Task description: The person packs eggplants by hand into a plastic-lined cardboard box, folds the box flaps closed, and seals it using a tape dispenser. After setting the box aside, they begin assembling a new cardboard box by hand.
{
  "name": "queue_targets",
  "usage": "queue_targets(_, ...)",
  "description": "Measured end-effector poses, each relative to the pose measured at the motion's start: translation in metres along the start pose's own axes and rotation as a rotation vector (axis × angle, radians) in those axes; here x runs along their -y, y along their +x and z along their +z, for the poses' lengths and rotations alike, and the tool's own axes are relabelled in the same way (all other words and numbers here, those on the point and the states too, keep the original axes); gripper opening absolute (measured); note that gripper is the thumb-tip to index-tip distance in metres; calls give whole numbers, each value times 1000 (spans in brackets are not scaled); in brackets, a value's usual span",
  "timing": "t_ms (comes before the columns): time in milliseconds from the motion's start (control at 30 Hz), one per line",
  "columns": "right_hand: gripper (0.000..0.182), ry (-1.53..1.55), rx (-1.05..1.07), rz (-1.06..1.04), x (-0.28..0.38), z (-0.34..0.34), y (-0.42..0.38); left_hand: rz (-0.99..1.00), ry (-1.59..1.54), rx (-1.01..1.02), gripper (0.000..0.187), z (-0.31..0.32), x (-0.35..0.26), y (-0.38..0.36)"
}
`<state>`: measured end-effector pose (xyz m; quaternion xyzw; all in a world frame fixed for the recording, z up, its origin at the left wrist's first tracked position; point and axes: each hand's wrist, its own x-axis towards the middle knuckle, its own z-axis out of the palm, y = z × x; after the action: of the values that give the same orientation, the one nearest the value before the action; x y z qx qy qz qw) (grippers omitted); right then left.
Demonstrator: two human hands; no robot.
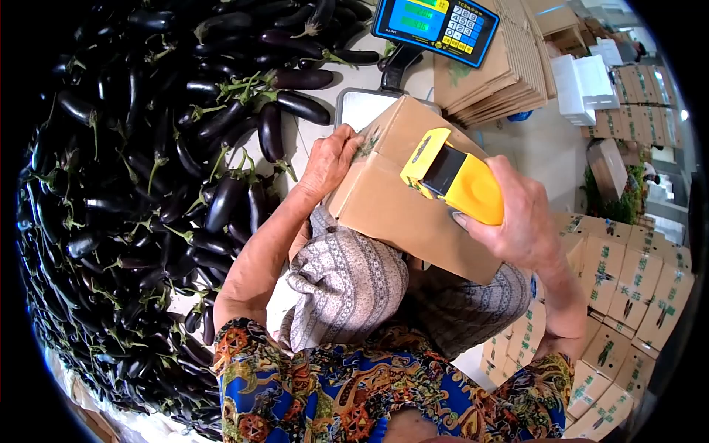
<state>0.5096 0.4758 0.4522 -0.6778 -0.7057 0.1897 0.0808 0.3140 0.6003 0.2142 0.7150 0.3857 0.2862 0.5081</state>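
A brown cardboard box (377,196) rests tilted across my knees, its flaps folded over. My left hand (332,159) presses and grips the box's left upper edge with bent fingers. In my right hand (521,214) is a yellow tape dispenser (469,184) with a dark middle part, held against or just above the box's upper face. Whether tape touches the cardboard is hidden by the tool. Behind the box, the metal pan (362,107) of a weighing scale shows, with its lit display (436,26) above.
A large heap of dark purple eggplants (155,184) covers the left side. Flattened cardboard boxes (487,74) are stacked behind the scale. Printed closed cartons (628,288) are piled at my right, and white foam boxes (583,85) stand farther back.
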Motion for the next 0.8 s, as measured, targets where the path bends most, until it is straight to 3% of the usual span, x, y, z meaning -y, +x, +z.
queue_targets(67,52,-7,-6,9,1,0,-2,59,85,22,19,1,6,2)
queue_targets(200,52,-10,-33,-4,-1,3,-3,-8,317,108,24,6,31,3)
queue_targets(300,53,-8,-48,-27,-6,4,-4,65,250,-78,30,4,46,7)
queue_targets(333,53,1,-47,-27,-8,5,-5,68,92,-164,36,-5,31,15)
queue_targets(367,53,7,-41,-22,-9,7,-7,-124,-154,-131,41,-24,-10,20)
queue_targets(433,53,15,-35,-26,-9,6,-7,40,-222,-209,51,-4,-36,24)
queue_targets(500,49,85,-55,18,-9,6,-13,-53,-336,56,60,12,-47,16)
queue_targets(567,47,101,-84,20,-9,5,-16,91,-87,38,64,16,-28,17)
queue_targets(667,46,85,-118,-13,-7,10,-16,-30,-213,95,65,0,-41,17)
queue_targets(767,48,88,-111,4,-9,11,-20,-256,-631,100,68,-6,-50,19)
queue_targets(800,50,88,-101,-1,-12,11,-19,-249,-692,102,72,-10,-51,21)
